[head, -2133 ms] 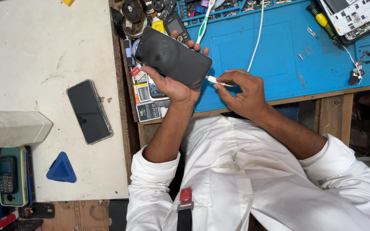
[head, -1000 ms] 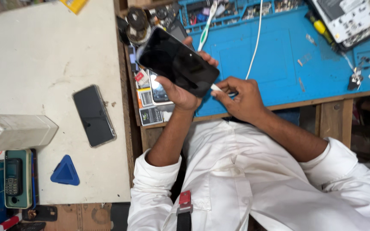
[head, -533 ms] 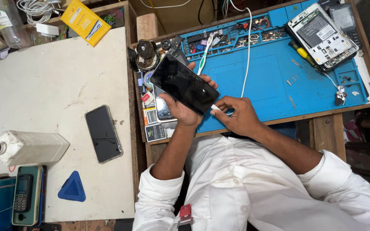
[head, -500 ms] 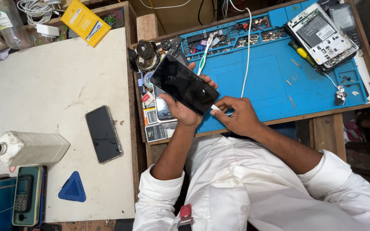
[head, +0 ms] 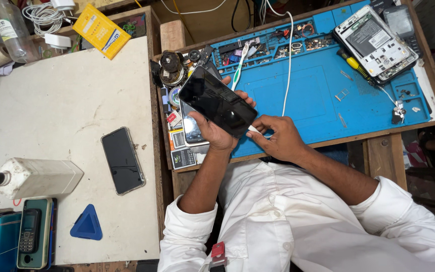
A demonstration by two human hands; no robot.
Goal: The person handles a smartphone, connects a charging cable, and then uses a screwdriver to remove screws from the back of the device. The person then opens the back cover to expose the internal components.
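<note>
Right hand now plugs white cable into phone — left hand grips

Dark smartphone in left hand, above blue mat

I can't see the white plug's tip, hidden between the dark phone and right hand. Left hand's palm is covered by that phone. Blue mat's tray bits too small to tell.

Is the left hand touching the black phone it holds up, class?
Touching. The head view shows the left hand wrapped under the black phone, fingers curling over its far edge and thumb on its near edge.
</note>
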